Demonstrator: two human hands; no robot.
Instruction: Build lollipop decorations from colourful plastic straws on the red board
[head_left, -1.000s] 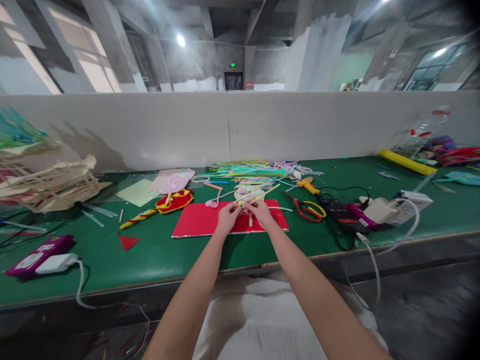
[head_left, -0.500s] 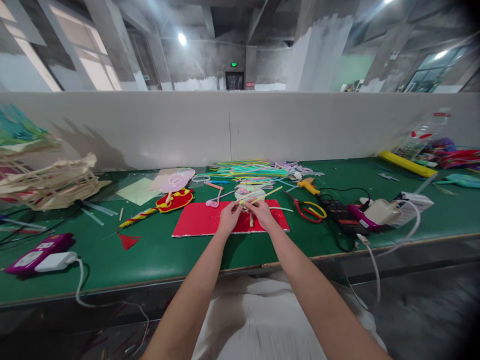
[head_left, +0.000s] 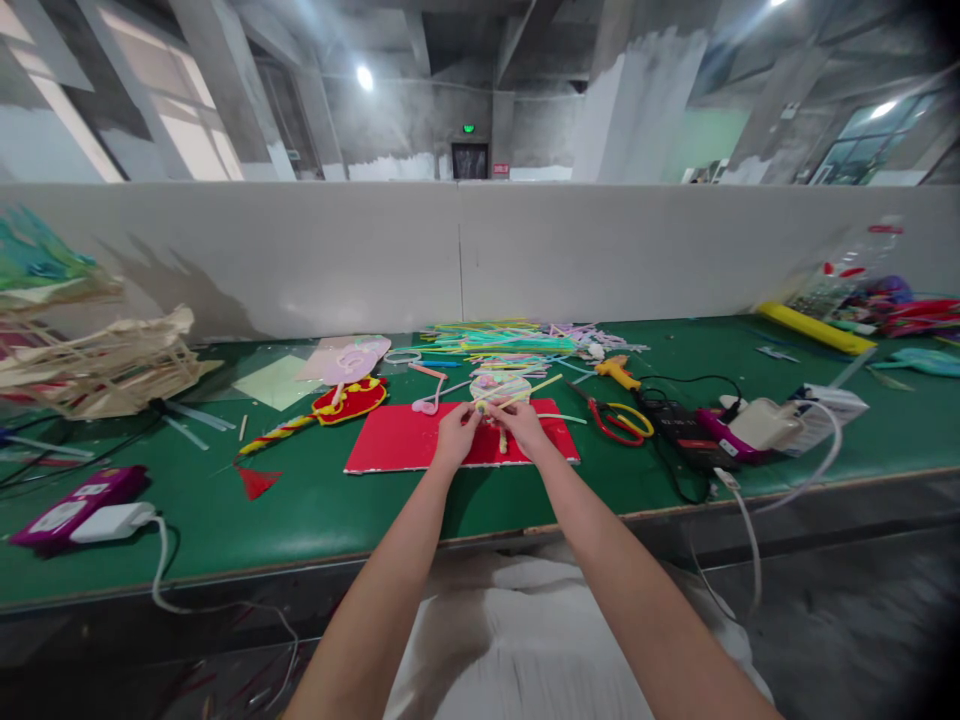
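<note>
Over a red board (head_left: 397, 440), my left hand (head_left: 456, 436) and my right hand (head_left: 523, 426) work close together, fingertips pinched. Between them is a yellow pipe cleaner (head_left: 547, 384), whose free end sticks out to the upper right past my right fingers. Its other end looks curled into a small roll at my left fingertips. Just behind and beneath the hands lies a pale round fan shape (head_left: 501, 386), its short handle (head_left: 503, 442) pointing toward me; my fingers partly cover it. A pale green pipe cleaner (head_left: 564, 417) rests across the board's right side.
Many coloured pipe cleaners (head_left: 495, 340) lie at the back. Scissors (head_left: 626, 424), an orange glue gun (head_left: 618, 372) and a black power bank (head_left: 686, 432) with cables are on the right. Leftward are a red-and-yellow fan (head_left: 349, 402) and a purple device (head_left: 82, 508).
The yellow pipe cleaner's free end has shifted slightly left and down. Its small rolled end now shows more clearly at my left fingertips; the hands have barely moved.
</note>
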